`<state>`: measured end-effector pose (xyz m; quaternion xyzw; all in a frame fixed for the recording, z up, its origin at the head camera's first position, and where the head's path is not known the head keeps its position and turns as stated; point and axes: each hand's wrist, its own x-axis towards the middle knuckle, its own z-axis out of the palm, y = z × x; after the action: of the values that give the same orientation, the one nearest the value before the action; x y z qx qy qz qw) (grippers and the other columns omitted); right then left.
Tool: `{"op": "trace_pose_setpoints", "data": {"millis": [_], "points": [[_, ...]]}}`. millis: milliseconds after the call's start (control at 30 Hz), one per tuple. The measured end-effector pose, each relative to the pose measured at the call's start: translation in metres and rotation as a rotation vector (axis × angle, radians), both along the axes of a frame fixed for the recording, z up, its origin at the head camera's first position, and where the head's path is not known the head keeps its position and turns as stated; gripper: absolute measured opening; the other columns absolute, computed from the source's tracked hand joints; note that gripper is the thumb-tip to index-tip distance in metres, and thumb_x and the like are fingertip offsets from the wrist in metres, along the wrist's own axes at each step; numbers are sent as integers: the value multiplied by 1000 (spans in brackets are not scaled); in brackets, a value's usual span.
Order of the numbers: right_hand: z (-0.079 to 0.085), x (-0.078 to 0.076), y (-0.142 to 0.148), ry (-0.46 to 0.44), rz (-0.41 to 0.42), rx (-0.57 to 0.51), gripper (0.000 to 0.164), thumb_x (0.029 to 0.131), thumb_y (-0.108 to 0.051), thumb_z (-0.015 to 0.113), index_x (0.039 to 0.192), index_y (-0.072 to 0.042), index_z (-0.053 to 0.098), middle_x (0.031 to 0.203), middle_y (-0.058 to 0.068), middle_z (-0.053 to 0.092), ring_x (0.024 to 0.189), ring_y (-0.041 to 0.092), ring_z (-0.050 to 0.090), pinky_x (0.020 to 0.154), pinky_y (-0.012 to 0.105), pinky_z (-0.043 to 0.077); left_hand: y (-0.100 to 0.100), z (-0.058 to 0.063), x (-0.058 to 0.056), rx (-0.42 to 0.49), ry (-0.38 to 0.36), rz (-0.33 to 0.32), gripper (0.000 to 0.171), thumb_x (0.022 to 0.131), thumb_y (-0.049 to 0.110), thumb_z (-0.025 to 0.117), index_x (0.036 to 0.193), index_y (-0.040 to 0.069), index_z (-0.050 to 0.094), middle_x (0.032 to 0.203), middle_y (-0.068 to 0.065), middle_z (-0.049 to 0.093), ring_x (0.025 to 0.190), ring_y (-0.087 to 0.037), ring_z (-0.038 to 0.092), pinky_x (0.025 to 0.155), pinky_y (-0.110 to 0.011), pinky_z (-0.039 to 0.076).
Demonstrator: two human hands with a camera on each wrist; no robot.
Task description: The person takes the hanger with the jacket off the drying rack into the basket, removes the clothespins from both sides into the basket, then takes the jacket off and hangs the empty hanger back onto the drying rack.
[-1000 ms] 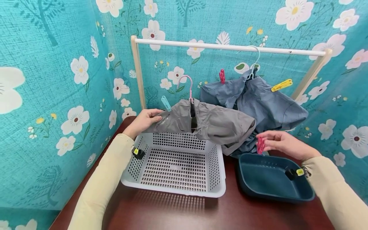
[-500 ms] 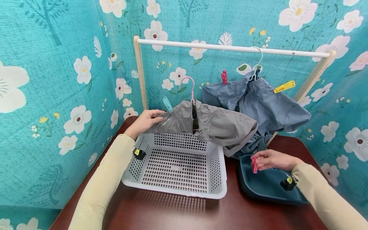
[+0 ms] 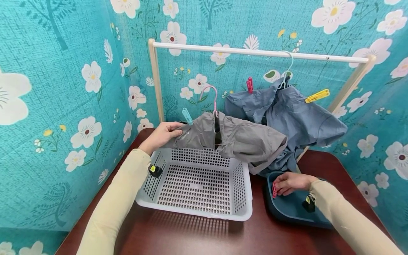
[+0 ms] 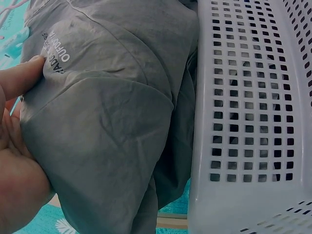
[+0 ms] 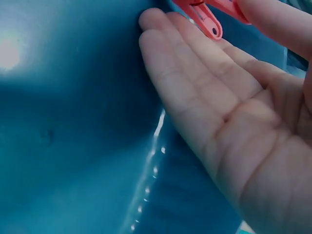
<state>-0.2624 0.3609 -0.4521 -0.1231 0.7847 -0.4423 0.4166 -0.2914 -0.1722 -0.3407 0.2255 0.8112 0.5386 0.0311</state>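
On the dark red counter (image 3: 178,242) stand a white perforated basket (image 3: 239,186) and, to its right, a dark blue tub (image 3: 291,208). Inside the tub, the right hand (image 3: 294,182) pinches a red clothespin (image 3: 274,191). At the basket's far edge, the left hand (image 3: 160,136) grips the left end of a gray garment (image 3: 251,140), which bears a light blue clothespin (image 3: 187,116) and a pink hanger (image 3: 215,103). Behind it, a blue-gray garment (image 3: 296,113) with red and yellow clothespins hangs from the white rail (image 3: 223,50), before flowered cloth (image 3: 134,63).
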Motion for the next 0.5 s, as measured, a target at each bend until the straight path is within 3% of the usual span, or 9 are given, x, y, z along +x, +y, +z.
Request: {"op": "trace_pose_setpoints", "data": {"millis": [500], "points": [[-5,1,-4,28,11,33,26,95,-10,53,107,12,59,95,12,65,91,26,63,82,42,50,1,-1,0,7,-22,-4,30,97,14,55,125,6,61,122,-9,60,104,-20,58,82,-33,48]]}}
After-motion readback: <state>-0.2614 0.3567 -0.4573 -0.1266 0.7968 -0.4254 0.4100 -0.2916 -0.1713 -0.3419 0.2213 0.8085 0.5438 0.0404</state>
